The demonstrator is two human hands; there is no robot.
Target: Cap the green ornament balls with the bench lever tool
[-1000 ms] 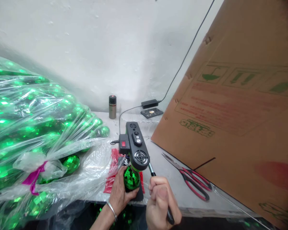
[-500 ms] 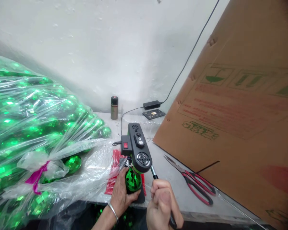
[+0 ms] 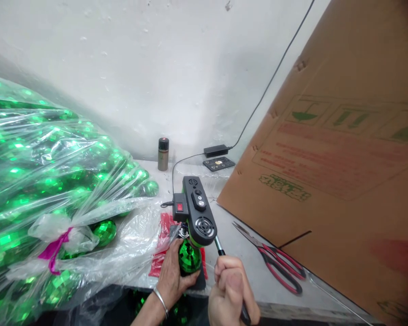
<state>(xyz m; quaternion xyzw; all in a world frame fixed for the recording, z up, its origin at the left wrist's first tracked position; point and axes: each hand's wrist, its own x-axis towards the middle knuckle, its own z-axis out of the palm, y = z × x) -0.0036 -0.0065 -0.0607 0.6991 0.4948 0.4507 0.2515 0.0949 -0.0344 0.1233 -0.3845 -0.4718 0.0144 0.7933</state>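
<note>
At far left, a clear bag (image 3: 37, 181) full of green mirrored baubles lies on the bench (image 3: 245, 271), its neck tied with a magenta ribbon (image 3: 52, 250). Loose plastic from the bag spreads rightward over the bench as far as a red packet (image 3: 163, 240), which lies flat beside the machine.

Near the front edge, the left hand (image 3: 172, 277), with a metal bangle (image 3: 159, 302) on its wrist, has its grip closed around a green ball (image 3: 189, 258). This ball sits under the head of the machine (image 3: 197, 210), on the machine's dark base, with a metal spindle (image 3: 182, 232) just above its left side. The machine is a small black bench unit with a lit red switch (image 3: 179, 207) on its left flank, and a thin cable runs from it toward the wall.

Behind it, near the wall, a small can (image 3: 162, 154) stands upright; to its right lie a black adapter (image 3: 216, 150) and a dark flat pad (image 3: 219, 163).

Right of the ball, the right hand (image 3: 231, 294) has its grip clamped in a fist on the machine's lever (image 3: 220, 248), which slants down from the head toward the person. Red-handled scissors (image 3: 275, 261) lie shut on the bench just right of that hand, blades pointing toward the wall. At far right, a large printed carton (image 3: 343, 158) leans over the bench.
</note>
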